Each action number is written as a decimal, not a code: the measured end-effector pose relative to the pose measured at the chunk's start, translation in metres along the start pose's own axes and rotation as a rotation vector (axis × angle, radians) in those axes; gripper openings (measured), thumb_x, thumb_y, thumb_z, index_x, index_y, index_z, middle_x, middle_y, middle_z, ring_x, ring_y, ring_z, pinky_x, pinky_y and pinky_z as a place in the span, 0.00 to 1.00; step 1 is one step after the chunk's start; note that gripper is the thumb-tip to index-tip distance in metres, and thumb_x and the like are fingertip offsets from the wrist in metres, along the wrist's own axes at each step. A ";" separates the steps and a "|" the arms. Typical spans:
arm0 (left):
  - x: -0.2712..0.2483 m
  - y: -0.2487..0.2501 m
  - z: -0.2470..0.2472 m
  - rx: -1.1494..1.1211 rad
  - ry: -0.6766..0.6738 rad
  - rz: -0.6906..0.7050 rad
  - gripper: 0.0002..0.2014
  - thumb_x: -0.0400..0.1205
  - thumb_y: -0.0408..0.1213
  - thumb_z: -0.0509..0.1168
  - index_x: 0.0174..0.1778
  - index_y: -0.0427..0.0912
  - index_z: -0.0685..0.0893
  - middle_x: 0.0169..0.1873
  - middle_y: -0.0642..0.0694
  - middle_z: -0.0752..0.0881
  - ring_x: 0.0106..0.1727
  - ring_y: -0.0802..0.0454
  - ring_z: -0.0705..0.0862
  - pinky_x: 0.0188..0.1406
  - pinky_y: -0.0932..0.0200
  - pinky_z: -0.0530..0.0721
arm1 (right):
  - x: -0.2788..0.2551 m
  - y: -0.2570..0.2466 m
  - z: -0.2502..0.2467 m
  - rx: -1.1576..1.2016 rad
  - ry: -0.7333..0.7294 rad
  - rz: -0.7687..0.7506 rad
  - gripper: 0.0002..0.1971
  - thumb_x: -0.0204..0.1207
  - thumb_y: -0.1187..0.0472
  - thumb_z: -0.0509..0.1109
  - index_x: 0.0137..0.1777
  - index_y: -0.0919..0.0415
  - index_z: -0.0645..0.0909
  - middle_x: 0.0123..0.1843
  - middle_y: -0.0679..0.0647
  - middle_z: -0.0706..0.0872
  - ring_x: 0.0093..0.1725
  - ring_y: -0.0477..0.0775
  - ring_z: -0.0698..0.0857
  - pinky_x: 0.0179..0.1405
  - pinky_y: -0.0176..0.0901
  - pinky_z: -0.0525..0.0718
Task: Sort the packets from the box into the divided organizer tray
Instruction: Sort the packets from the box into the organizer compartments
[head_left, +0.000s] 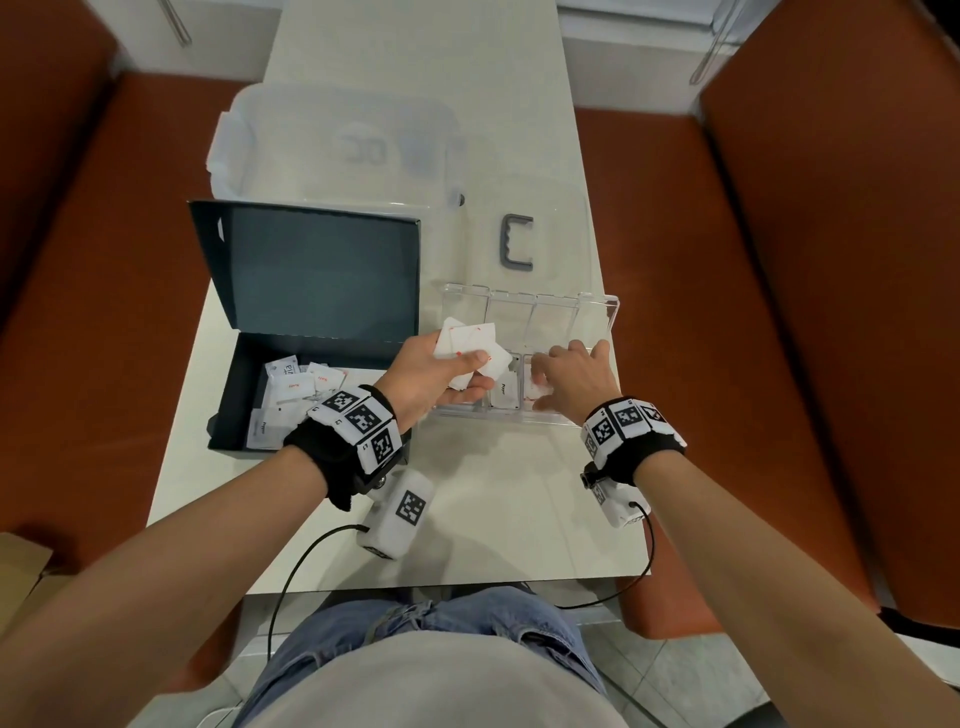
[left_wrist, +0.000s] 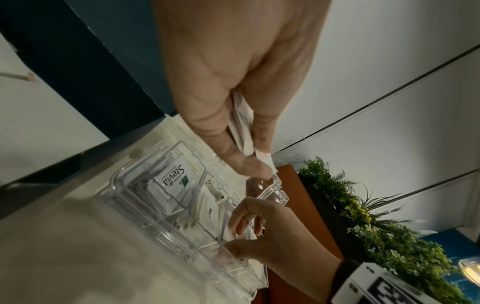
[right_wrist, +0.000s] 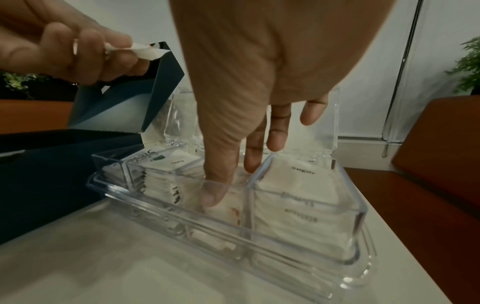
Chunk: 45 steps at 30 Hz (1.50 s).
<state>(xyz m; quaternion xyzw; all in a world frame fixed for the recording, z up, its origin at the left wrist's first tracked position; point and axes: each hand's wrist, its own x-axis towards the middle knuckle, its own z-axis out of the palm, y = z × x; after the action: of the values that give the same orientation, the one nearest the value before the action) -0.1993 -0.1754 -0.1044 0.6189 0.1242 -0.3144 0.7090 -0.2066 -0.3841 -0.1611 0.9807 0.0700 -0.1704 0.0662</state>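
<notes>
My left hand (head_left: 480, 371) grips a fan of several white packets with red marks (head_left: 467, 338) above the left end of the clear organizer tray (head_left: 498, 418). The same left hand (left_wrist: 255, 158) pinches them (left_wrist: 242, 127) between thumb and fingers. My right hand (head_left: 543, 384) reaches down into the tray's third compartment. Its thumb (right_wrist: 211, 195) and fingers pinch a red-marked packet (right_wrist: 233, 211) there. The dark box (head_left: 249, 358) lies open at the left with loose packets (head_left: 296, 387) inside. Other compartments hold Stevia packets (left_wrist: 176, 179) and sugar packets (right_wrist: 302, 170).
The tray's clear lid (head_left: 597, 312) stands up behind it, and the box lid (head_left: 311, 270) stands open at the back. Behind them is a big clear bin (head_left: 332, 145), with a grey handle (head_left: 517, 241) to its right. Orange seats flank the white table (head_left: 467, 545).
</notes>
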 end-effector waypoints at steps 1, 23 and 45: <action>0.000 0.000 0.000 0.000 0.000 0.001 0.15 0.81 0.29 0.69 0.63 0.35 0.81 0.50 0.35 0.89 0.39 0.48 0.90 0.40 0.58 0.91 | 0.000 0.000 0.002 -0.015 0.010 0.001 0.17 0.71 0.43 0.74 0.54 0.51 0.77 0.52 0.50 0.83 0.57 0.58 0.77 0.60 0.59 0.65; 0.003 0.005 0.001 -0.052 -0.019 0.001 0.10 0.81 0.30 0.69 0.58 0.39 0.82 0.46 0.39 0.90 0.40 0.49 0.91 0.38 0.60 0.89 | 0.001 0.002 -0.015 0.028 -0.033 0.008 0.21 0.68 0.37 0.74 0.43 0.50 0.69 0.41 0.46 0.77 0.50 0.55 0.76 0.57 0.60 0.64; 0.002 0.012 0.003 -0.163 -0.070 -0.035 0.08 0.86 0.32 0.61 0.58 0.32 0.81 0.48 0.33 0.90 0.46 0.44 0.91 0.46 0.54 0.91 | -0.027 0.001 -0.073 1.228 0.286 0.208 0.05 0.76 0.64 0.73 0.51 0.59 0.86 0.40 0.54 0.89 0.35 0.47 0.86 0.45 0.43 0.83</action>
<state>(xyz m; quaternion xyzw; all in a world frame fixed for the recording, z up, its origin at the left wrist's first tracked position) -0.1915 -0.1783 -0.0950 0.5455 0.1356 -0.3370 0.7553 -0.2081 -0.3768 -0.0836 0.8546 -0.1278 -0.0394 -0.5017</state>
